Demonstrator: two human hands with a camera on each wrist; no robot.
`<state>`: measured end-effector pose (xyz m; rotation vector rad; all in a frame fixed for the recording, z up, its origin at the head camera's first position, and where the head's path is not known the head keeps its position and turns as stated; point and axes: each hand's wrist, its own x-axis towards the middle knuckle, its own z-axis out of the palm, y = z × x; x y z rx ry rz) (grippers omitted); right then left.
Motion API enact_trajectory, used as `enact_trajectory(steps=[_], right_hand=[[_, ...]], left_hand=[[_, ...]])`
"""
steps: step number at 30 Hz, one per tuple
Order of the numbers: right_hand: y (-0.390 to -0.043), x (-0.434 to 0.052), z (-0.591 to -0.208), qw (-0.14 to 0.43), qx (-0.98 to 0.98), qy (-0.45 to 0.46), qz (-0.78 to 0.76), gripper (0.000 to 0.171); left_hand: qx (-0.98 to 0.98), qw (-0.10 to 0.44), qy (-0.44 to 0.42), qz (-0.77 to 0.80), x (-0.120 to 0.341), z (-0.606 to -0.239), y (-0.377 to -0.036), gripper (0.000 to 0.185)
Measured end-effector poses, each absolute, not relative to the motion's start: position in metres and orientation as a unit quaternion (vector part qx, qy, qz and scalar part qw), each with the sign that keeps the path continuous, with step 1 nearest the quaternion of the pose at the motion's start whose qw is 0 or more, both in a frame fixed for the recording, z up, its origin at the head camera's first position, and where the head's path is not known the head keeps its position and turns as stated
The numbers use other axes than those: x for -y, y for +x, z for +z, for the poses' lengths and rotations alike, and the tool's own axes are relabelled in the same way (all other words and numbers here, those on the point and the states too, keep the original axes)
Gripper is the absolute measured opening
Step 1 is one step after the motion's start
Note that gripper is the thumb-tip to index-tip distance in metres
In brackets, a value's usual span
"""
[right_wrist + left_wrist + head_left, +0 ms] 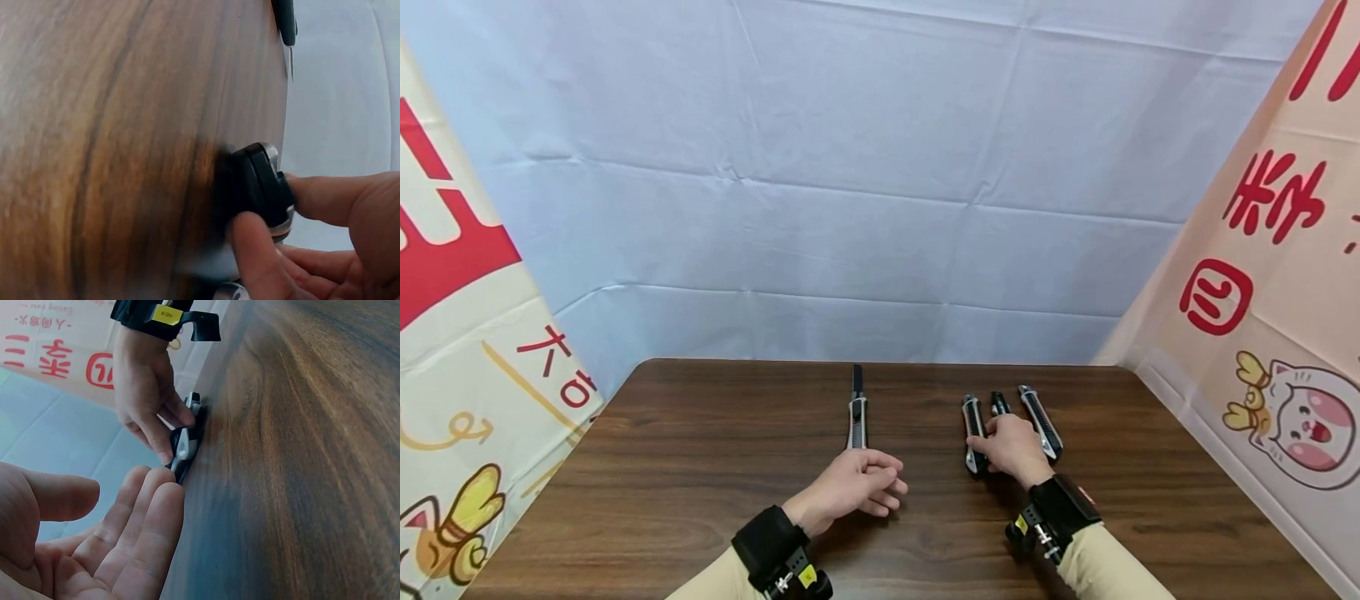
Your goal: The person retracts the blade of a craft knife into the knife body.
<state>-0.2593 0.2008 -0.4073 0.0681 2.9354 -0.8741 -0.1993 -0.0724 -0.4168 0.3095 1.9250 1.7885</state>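
4 utility knives on the wooden table (700,467). 3 sit side by side right of centre in the head view: left knife (973,429), middle knife (998,403), right knife (1040,421). My right hand (1013,448) lies over them, thumb and fingers pinching the near end of the middle knife. The 4th knife (857,414), blade out and pointing away, lies alone at centre. My left hand (857,483) rests on the table at that knife's near end, fingers loose, holding nothing.
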Motion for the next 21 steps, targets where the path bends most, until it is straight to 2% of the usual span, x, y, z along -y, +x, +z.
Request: enact_trajectory(steps=[8, 15, 21], right_hand=[[-0.259, -0.196, -0.409, -0.027, -0.983, 0.001, -0.184, 0.023], [-0.259, -0.194, -0.408, -0.081, -0.986, -0.007, -0.144, 0.03], [-0.255, -0.186, -0.403, -0.128, -0.98, -0.019, -0.151, 0.015]], left_hand=[[-0.705, 0.245, 0.118, 0.655, 0.073, -0.414, -0.199, 0.035], [-0.709, 0.239, 0.124, 0.652, 0.079, -0.412, -0.201, 0.037], [-0.727, 0.221, 0.122, 0.639, 0.09, -0.411, -0.203, 0.037]])
